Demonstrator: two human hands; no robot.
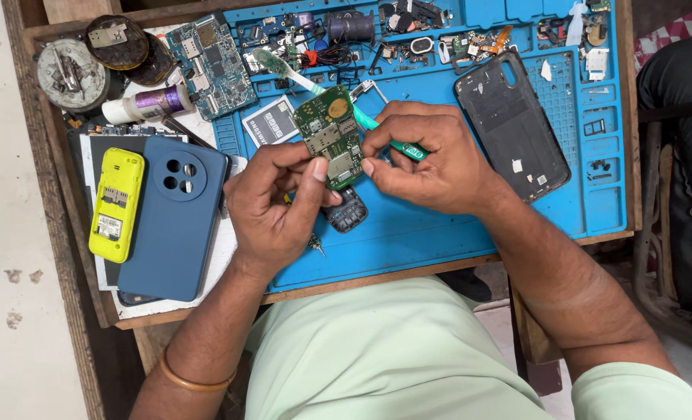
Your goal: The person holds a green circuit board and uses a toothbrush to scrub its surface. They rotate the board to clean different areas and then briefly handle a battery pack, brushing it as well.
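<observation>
Blue repair mat lies beneath. Left hand pinches a green circuit board upright — long axis running away from the body. Right hand, just beside, grips a green toothbrush lying across the board's upper end.

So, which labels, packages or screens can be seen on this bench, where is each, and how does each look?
Phone battery: flat on the blue mat, left of the green circuit board; grey and white printed face.
Sticker: low on the yellow phone body; small white rectangle.
Glue tube: lying at upper left; white, purple label band.
No lit screen visible.
</observation>
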